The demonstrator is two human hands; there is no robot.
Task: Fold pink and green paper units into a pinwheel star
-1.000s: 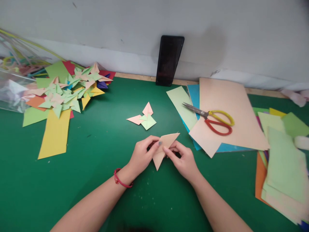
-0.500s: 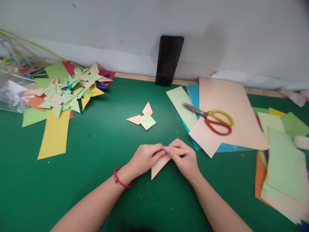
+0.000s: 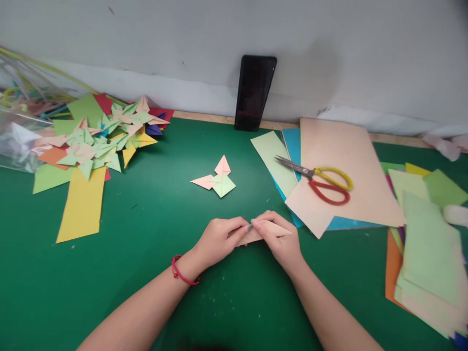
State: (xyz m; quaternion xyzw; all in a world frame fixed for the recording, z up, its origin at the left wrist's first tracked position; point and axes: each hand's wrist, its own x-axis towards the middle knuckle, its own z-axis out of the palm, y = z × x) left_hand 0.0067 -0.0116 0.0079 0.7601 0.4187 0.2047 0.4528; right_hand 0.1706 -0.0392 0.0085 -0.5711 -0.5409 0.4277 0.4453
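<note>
Both hands meet over one folded paper (image 3: 277,228): the left hand (image 3: 217,241) pinches it on one side, the right hand (image 3: 280,241) on the other, thumbs nearly touching on top. The grip is narrow, closed on the paper, with one point running out along the right hand. Gripping so close together probably lets the thumbs press the fold while the fingers beneath back it; what those fingers do is hidden.

Just beyond the grip, a pink-and-green piece (image 3: 224,186) lies flat on the table (image 3: 146,287), likely to keep it within reach. Right of the grip, scissors (image 3: 310,174) rest on peach sheets (image 3: 336,141), blades partly apart, perhaps parked there to leave the middle free. Farther beyond, a phone (image 3: 255,92) leans against the wall (image 3: 146,44), seemingly for support.

Well left of the grip is a clear bag (image 3: 14,156), beside a heap of folded shapes (image 3: 91,146). Something pale shows through its plastic; glare hides what.
</note>
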